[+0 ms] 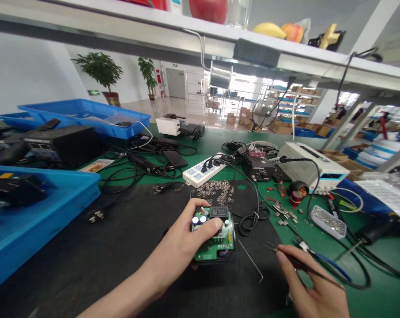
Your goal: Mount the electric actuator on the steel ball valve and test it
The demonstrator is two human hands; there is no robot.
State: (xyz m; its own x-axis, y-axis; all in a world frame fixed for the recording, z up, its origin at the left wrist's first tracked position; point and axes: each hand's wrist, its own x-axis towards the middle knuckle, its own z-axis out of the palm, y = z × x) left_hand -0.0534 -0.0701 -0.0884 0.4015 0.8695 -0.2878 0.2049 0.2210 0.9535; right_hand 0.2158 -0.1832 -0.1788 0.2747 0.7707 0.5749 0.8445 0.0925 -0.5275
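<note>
My left hand (190,236) grips a green circuit board (215,247) with a dark base, thumb across its top and fingers around its far edge. Capacitors and a black block-shaped part stand on the board. In my right hand (311,276) is a pair of dark tweezers (294,261), tips pointing left toward the board but apart from it. A thin bent metal rod, like a hex key (252,260), lies on the black mat (130,256) between my hands. Blue-handled pliers (326,260) lie just beyond my right hand, partly hidden.
Small metal rings (216,192) are scattered behind the board, before a white power strip (200,173). A screwdriver (368,234) and a tray of small parts (328,222) are at right. A blue bin (54,212) stands left. Overhead runs a shelf (137,22).
</note>
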